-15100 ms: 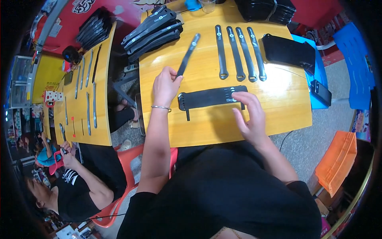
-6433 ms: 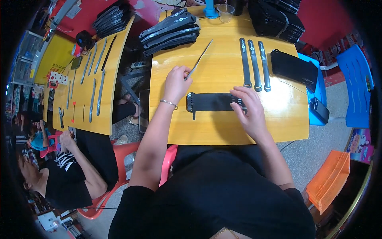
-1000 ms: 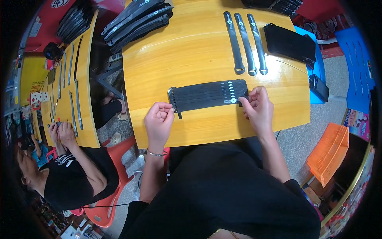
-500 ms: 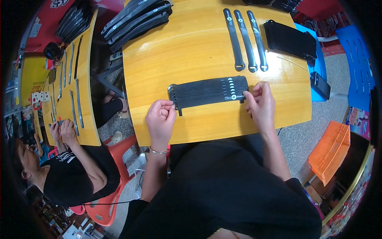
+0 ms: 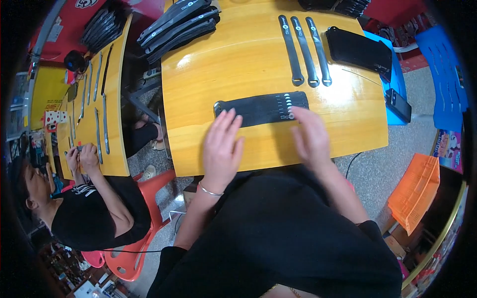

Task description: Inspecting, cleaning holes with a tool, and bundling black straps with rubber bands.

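Observation:
A flat set of black straps (image 5: 261,107), overlapped side by side with white printed marks near its right end, lies across the table in front of me. My left hand (image 5: 221,149) rests at its near left edge, fingers stretched out and fingertips on or just over the straps. Over the near right end reaches my right hand (image 5: 314,139), fingers extended and thumb apart, slightly blurred. It covers that corner of the set, and whether it presses on the straps I cannot tell. Neither hand grips anything.
Three loose straps (image 5: 304,52) lie parallel at the far right, beside a black stack (image 5: 360,52). Piled straps (image 5: 181,27) sit far left. A person (image 5: 89,208) works at another table on the left. An orange crate (image 5: 413,191) stands on the floor at right.
Both hands have let go of the strap set's ends and spread their fingers over its near edge. The short strap tails that stuck out toward me no longer show.

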A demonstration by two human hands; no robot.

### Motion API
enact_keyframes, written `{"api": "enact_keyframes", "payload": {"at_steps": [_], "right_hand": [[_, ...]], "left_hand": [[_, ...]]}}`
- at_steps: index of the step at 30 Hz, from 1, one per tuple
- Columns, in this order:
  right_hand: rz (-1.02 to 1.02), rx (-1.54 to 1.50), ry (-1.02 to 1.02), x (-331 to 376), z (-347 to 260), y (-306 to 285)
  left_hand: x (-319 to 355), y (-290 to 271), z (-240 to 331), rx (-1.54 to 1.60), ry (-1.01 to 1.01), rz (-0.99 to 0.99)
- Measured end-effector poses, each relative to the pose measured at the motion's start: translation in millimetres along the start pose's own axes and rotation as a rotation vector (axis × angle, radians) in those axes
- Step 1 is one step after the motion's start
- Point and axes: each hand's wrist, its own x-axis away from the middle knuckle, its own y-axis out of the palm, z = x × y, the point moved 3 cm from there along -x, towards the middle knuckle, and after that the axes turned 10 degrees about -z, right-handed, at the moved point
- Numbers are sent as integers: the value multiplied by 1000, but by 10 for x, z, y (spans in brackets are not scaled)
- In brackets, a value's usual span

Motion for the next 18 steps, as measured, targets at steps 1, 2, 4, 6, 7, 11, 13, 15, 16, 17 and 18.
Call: {"api": "enact_keyframes", "payload": {"at_steps": [1, 2, 4, 6, 7, 11, 13, 15, 16, 17, 18], "right_hand": [[-119, -40, -41, -17, -116, 96], [-210, -5, -104, 2, -191, 205], [-370, 38, -107, 14, -337, 360], [-408, 99, -88, 62, -330, 405], [-450, 159, -66, 79, -321, 421], [-419, 313, 54, 140, -198, 255], [-385, 331, 105, 190, -53, 129], [-348, 363, 171, 263, 144, -50], [-297, 247, 158, 277, 257, -153], [-243, 127, 141, 240, 321, -220], [-238, 129, 138, 171, 355, -257]], "left_hand": [[-25, 59, 87, -74, 103, -118], [-44, 77, 131, -75, 111, -115], [-44, 193, 159, -157, 151, -290], [-22, 240, 98, -214, 161, -318], [-20, 256, 91, -240, 173, -348], [-19, 281, 82, -233, 158, -424], [-12, 259, 80, -229, 145, -423], [-51, 231, 91, -214, 151, -423], [-76, 187, 85, -190, 156, -382], [-102, 153, 89, -171, 160, -340], [-130, 149, 92, -174, 164, -335]]}}
